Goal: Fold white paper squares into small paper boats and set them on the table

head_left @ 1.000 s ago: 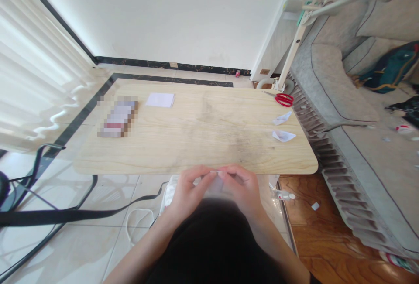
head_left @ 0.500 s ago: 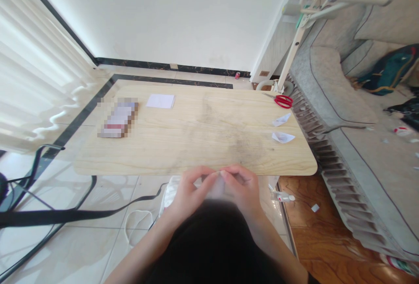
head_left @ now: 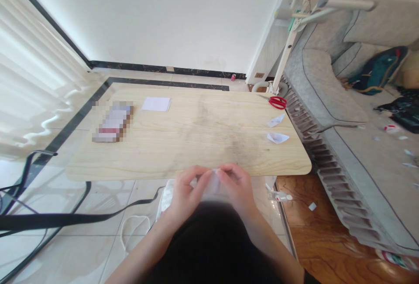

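Note:
Both hands meet at the near edge of the wooden table [head_left: 183,144], pinching a small piece of white paper [head_left: 214,183] between them. My left hand [head_left: 188,190] grips its left side with thumb and fingers. On its other side, my right hand [head_left: 238,188] is closed on the same sheet, the thumbs close together at the top. How the paper is folded is mostly hidden by the fingers. Two folded white paper boats, a farther one [head_left: 276,120] and a nearer one [head_left: 277,138], lie at the table's right end.
Red-handled scissors [head_left: 276,102] rest at the far right corner. A stack of white paper [head_left: 156,104] and a blurred-out object [head_left: 114,122] are on the left. A grey sofa [head_left: 334,100] borders the right side. A black strap [head_left: 98,217] crosses at lower left.
The view has shifted slightly, so the table and its things sit a little farther left. Both hands keep their pinch on the paper, with slightly more of it showing between the thumbs.

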Demonstrator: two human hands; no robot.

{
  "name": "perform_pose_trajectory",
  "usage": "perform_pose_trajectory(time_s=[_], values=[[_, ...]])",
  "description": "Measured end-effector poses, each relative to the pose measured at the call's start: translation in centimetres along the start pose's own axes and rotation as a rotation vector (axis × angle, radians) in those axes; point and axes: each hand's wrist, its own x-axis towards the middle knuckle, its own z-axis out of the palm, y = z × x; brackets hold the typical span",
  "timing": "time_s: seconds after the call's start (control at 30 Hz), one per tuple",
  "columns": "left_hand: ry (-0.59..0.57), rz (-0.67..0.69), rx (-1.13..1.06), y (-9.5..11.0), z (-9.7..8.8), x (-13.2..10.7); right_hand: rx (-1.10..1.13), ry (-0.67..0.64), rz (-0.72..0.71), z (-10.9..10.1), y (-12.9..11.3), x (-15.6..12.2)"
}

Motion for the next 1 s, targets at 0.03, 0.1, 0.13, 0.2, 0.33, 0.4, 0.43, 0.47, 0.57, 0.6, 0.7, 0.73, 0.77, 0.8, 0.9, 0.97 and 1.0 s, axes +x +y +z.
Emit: perform_pose_trajectory(time_s=[0.03, 0.1, 0.13, 0.2, 0.33, 0.4, 0.43, 0.47, 0.57, 0.6, 0.7, 0.73, 0.77, 0.8, 0.9, 0.97, 1.0], values=[[0.003, -0.004, -0.004, -0.03, 0.06, -0.03, -0.009, -0.005, -0.018, -0.03, -0.08, -0.08], [0.002, -0.018, -0.019, -0.15, 0.15, -0.12, -0.020, -0.011, -0.060, -0.08, -0.30, -0.27], [-0.004, -0.024, -0.025, -0.24, 0.17, -0.16, -0.021, -0.011, -0.077, -0.11, -0.40, -0.34], [-0.020, -0.023, -0.028, -0.46, 0.12, -0.23, -0.023, -0.008, -0.103, -0.17, -0.55, -0.44], [-0.065, 0.030, -0.020, -0.59, -0.15, -0.23, -0.022, -0.011, -0.130, -0.22, -0.55, -0.54], [-0.075, 0.042, -0.030, -0.34, -0.24, -0.19, -0.013, -0.015, -0.129, -0.19, -0.46, -0.62], [-0.074, 0.040, -0.038, -0.17, -0.26, -0.18, -0.009, -0.015, -0.127, -0.16, -0.41, -0.66], [-0.070, 0.034, -0.046, 0.00, -0.27, -0.17, -0.009, -0.012, -0.125, -0.12, -0.38, -0.69], [-0.060, 0.015, -0.058, 0.30, -0.21, -0.15, -0.031, 0.004, -0.121, -0.01, -0.36, -0.75], [-0.054, 0.011, -0.061, 0.30, -0.18, -0.15, -0.041, 0.010, -0.120, 0.03, -0.37, -0.74], [-0.037, 0.005, -0.070, 0.09, -0.11, -0.11, -0.067, 0.024, -0.106, 0.12, -0.34, -0.68], [-0.033, 0.005, -0.068, 0.00, -0.09, -0.09, -0.069, 0.023, -0.098, 0.15, -0.29, -0.67], [-0.027, 0.006, -0.064, -0.08, -0.06, -0.07, -0.070, 0.016, -0.088, 0.18, -0.21, -0.67], [-0.017, 0.009, -0.058, -0.16, -0.03, -0.05, -0.070, 0.005, -0.077, 0.20, -0.12, -0.69], [0.023, 0.032, -0.026, -0.33, 0.10, 0.00, -0.097, -0.006, -0.071, 0.26, 0.18, -0.81], [0.038, 0.053, 0.004, -0.45, 0.18, 0.02, -0.144, 0.010, -0.099, 0.28, 0.28, -0.90], [0.043, 0.064, 0.016, -0.51, 0.21, 0.03, -0.169, 0.020, -0.116, 0.29, 0.30, -0.92]])
